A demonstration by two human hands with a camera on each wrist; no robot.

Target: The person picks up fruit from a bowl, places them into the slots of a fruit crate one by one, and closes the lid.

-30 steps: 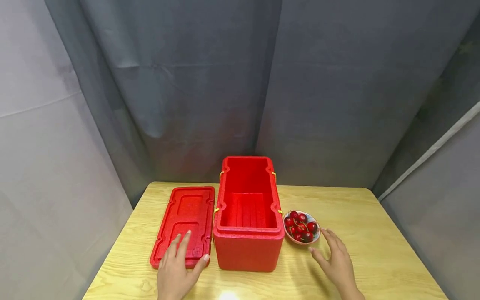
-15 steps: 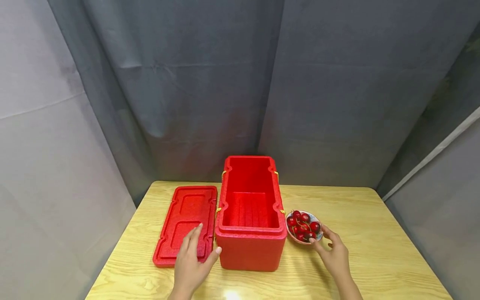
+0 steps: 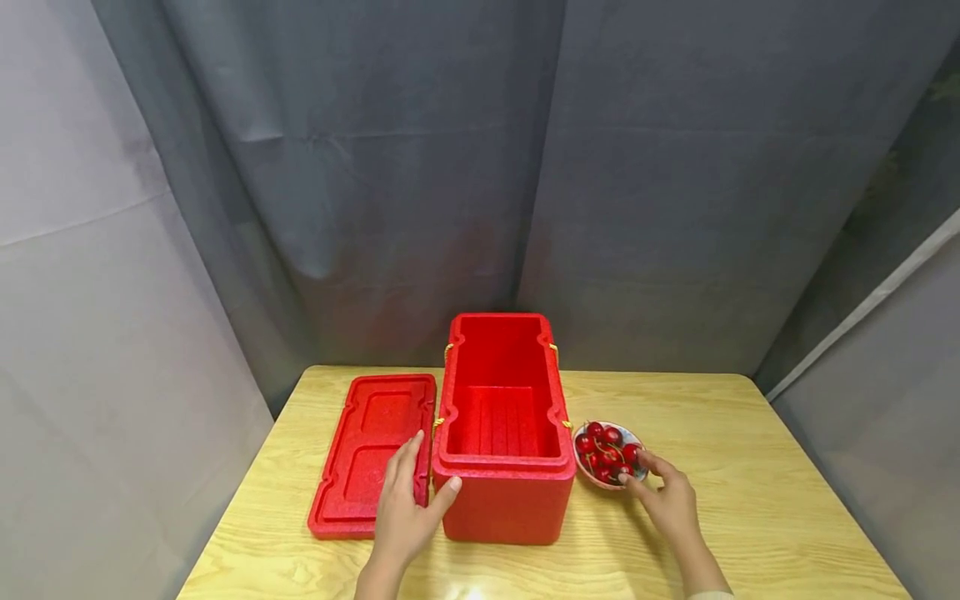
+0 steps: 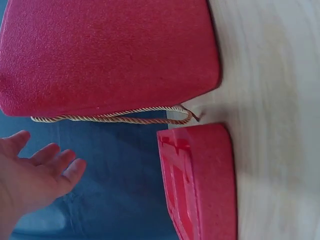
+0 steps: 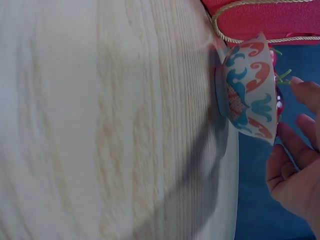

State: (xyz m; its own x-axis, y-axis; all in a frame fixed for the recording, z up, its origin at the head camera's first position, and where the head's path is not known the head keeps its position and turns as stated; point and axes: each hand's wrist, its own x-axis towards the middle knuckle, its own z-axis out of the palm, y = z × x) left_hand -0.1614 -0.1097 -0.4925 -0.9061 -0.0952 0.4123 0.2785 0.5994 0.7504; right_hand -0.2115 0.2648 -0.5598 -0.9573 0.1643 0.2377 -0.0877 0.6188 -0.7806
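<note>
In the head view a red foam box (image 3: 506,508) stands uncovered with its inside visible. Its red lid (image 3: 360,483) lies flat to the left. My left hand (image 3: 405,521) hovers over the lid's near right corner, beside the box, its fingers extended and holding nothing. To the right of the box, a patterned bowl (image 5: 252,92) is filled with red cherries (image 3: 607,454). At the bowl's right side, my right hand (image 3: 667,504) has thumb and fingertips bent over the rim, close to the nearest cherries. Thumb and forefinger stay apart; whether they touch a cherry is unclear.
Yellow cord handles (image 4: 135,117) run along the sides of the box. Everything stands on a wood-grain table (image 3: 750,500), with a grey curtain (image 3: 637,208) behind it and pale cloth walls at the left and right.
My right hand has moved in from beside the bowl until its fingertips are over the cherries' edge. My left hand has shifted right across the lid toward the box.
</note>
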